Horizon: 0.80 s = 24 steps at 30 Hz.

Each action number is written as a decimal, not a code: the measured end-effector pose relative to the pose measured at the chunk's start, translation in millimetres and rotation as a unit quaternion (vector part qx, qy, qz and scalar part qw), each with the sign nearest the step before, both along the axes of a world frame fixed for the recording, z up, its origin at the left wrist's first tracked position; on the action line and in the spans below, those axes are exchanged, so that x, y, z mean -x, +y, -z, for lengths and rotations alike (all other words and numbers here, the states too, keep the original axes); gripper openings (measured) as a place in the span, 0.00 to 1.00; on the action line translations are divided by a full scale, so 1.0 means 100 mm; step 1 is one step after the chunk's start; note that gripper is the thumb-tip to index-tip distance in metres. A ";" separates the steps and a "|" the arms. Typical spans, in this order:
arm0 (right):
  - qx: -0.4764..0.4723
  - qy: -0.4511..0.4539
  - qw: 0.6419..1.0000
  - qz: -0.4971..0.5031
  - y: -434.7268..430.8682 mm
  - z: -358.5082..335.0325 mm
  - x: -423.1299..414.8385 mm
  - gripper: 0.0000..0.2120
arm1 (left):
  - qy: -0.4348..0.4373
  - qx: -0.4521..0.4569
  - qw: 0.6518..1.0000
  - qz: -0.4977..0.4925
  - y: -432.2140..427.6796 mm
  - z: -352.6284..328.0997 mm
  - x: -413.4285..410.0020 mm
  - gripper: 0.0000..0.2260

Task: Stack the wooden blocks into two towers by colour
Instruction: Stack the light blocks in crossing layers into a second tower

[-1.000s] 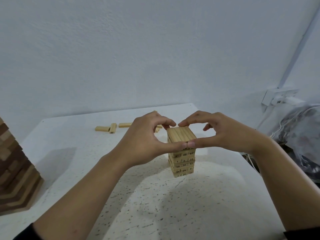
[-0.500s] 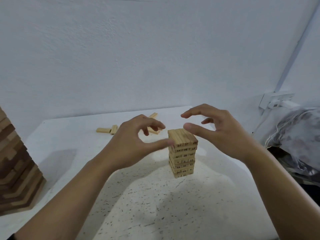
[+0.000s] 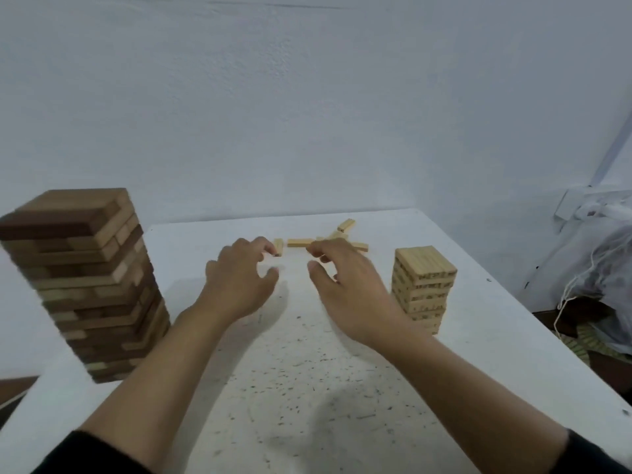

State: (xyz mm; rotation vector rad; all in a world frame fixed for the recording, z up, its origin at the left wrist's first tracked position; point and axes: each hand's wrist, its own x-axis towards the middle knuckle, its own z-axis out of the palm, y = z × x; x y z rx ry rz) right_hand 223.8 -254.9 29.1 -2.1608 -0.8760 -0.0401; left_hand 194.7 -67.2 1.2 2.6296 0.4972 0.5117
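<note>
One head-worn wide-angle view looks forward and down, close over the table (image 3: 307, 388), facing the wall (image 3: 307, 97).

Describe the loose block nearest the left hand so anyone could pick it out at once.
On the white table, look near the far edge, between the dark tower and the pale tower, where loose pale blocks lie. It is the leftmost block, just beyond the left hand; unlike the rest, it lies apart, end towards the camera.

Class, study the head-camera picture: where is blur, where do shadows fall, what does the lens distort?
Head view: motion blur smears the dark tower at left, and the wide lens seems to tilt it; the pale tower looks sharper; left hand and right hand throw soft shadows on the table.
</note>
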 end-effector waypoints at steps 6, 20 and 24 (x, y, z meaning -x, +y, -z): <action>0.149 0.039 0.986 0.067 0.50 0.32 -0.42 0.20 | 0.080 -0.077 0.994 -0.015 0.12 0.35 -0.20 0.22; 0.261 -0.078 0.954 0.124 0.89 0.58 -0.93 0.26 | 0.092 -0.119 0.988 0.036 0.17 0.39 -0.62 0.13; 0.298 -0.081 0.943 0.124 0.97 0.57 -1.01 0.26 | 0.086 -0.125 0.988 0.033 0.16 0.38 -0.63 0.14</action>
